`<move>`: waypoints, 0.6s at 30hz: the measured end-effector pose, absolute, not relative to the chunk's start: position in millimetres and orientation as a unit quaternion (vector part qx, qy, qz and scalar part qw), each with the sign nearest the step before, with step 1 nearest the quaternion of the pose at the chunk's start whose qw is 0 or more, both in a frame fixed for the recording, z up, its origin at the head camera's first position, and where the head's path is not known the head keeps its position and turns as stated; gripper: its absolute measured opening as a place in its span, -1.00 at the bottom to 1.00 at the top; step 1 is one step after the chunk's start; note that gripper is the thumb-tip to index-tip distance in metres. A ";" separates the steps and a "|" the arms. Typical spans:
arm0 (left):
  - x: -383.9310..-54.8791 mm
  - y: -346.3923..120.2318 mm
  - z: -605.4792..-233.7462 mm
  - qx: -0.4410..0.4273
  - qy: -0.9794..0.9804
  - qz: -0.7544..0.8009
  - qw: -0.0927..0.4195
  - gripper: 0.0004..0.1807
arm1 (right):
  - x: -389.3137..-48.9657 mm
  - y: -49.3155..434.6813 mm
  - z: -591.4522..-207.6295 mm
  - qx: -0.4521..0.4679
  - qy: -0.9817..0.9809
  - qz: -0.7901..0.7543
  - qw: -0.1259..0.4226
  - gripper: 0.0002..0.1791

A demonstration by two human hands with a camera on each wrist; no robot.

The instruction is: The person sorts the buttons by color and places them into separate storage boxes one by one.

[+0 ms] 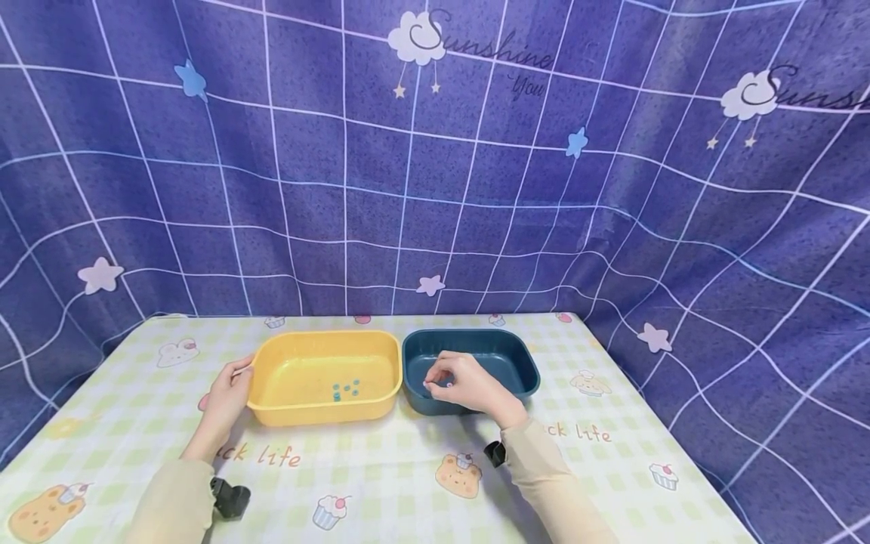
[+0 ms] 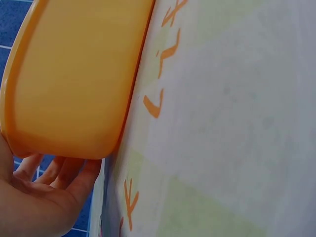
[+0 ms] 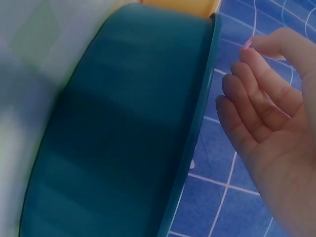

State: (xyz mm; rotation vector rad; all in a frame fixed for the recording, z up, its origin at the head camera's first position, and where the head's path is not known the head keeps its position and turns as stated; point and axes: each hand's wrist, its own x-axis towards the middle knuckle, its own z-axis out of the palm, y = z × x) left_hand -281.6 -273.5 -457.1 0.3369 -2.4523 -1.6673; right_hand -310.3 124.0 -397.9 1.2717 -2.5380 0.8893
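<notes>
A yellow plastic basin stands left of centre, several small teal pieces lying on its floor. My left hand grips the basin's left end; in the left wrist view its fingers are bent against the end wall beneath the rim. Over the front left part of a dark teal basin is my right hand. Between thumb and index finger it pinches a tiny pink piece, its other fingers loosely bent. Another small pale piece shows beside that hand, inside the dark basin.
The basins stand end to end on a table with a checked, cartoon-printed cloth. Behind and to the right hangs a blue grid-patterned curtain. Black wrist mounts sit by both sleeves.
</notes>
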 end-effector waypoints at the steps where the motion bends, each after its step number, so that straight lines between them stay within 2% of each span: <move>1: -281.5 -273.6 -457.4 0.112 -0.818 -0.558 0.078 -0.42 | -311.8 125.2 -398.5 0.423 -0.852 0.298 0.084 -0.92; 13: -281.2 -273.3 -457.8 0.105 -0.818 -0.560 0.082 -0.43 | -326.6 144.4 -401.6 0.384 -0.868 0.295 0.107 -0.96; 18: -281.0 -273.5 -457.7 0.102 -0.817 -0.562 0.079 -0.43 | -332.0 151.8 -403.6 0.364 -0.877 0.301 0.092 -0.95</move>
